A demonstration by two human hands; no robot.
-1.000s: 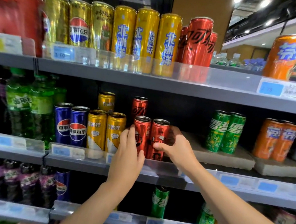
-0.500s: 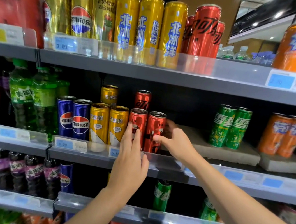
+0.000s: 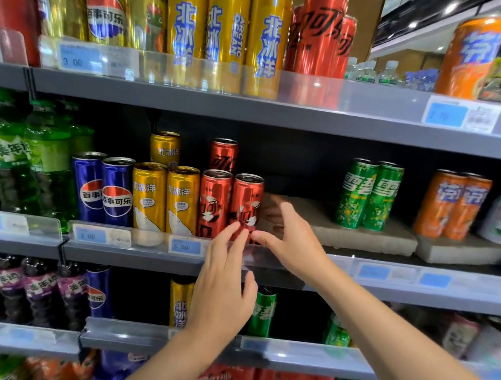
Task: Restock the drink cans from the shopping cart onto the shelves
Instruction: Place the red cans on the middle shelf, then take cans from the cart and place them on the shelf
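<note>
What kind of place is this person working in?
Most likely a supermarket or convenience store drinks aisle. Grey tiered shelves carry rows of drink cans sorted by brand, and price tags sit in clear strips along the shelf edges.

open shelf gap [image 3: 301,177], red cans [image 3: 229,206] left, green cans [image 3: 368,194] right

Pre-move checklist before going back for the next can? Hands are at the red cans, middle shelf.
1. Front red can upright: ok.
2. Level with the neighbouring red can: ok.
3. Left hand empty: ok.
4. Right hand empty, fingers spread beside the can: ok.
5. Free shelf space to the right, before the green cans: ok.
6. Shopping cart stock: cannot tell, out of view.
</note>
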